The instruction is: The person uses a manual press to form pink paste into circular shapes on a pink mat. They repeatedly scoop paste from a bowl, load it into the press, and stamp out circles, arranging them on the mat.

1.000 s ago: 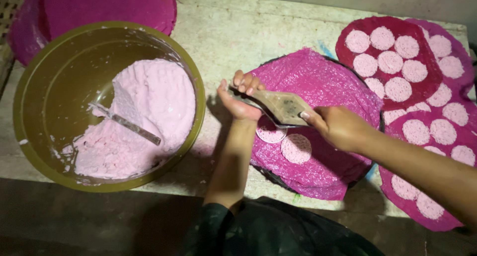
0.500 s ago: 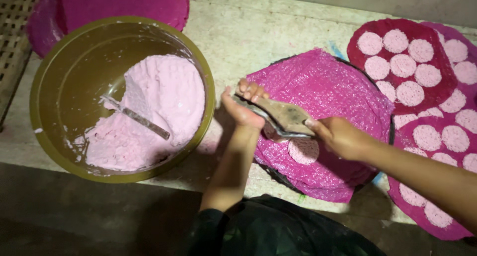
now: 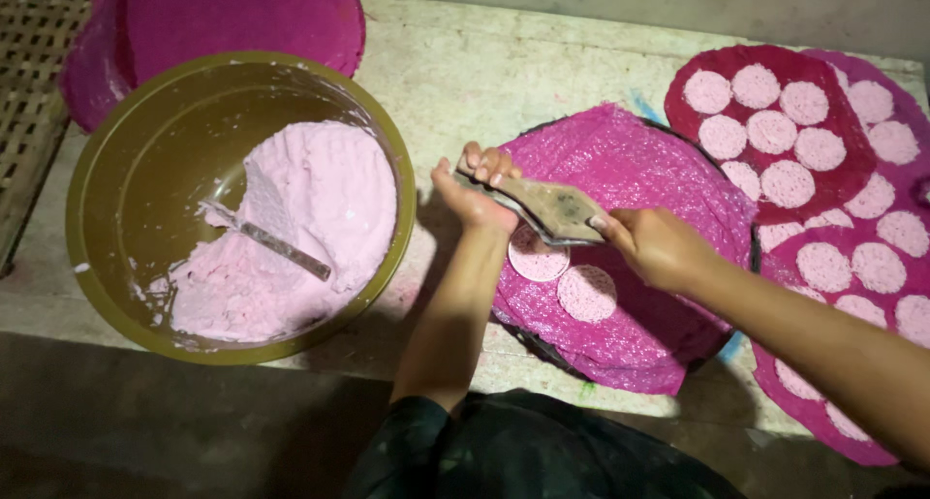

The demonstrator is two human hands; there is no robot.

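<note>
My left hand (image 3: 477, 189) and my right hand (image 3: 654, 245) both grip a flat grey metal scraper (image 3: 550, 208), one at each end, held low over a round tray covered with magenta cloth (image 3: 630, 160). Two pale pink round discs (image 3: 538, 257) (image 3: 587, 293) lie on that cloth just under the scraper. Left of my hands stands a big olive-green bowl (image 3: 107, 179) holding pale pink paste (image 3: 310, 208), with a metal spoon (image 3: 266, 239) lying in it.
To the right lie more magenta-cloth trays (image 3: 775, 63) carrying several pink discs (image 3: 794, 131). A stack of magenta cloth-covered trays (image 3: 223, 19) sits behind the bowl. Everything rests on a worn stone slab (image 3: 504, 63); a slatted grate (image 3: 29, 82) is at far left.
My view shifted so the bowl and trays sit further right and lower. Both hands stay on the scraper over the tray, with two discs beneath it.
</note>
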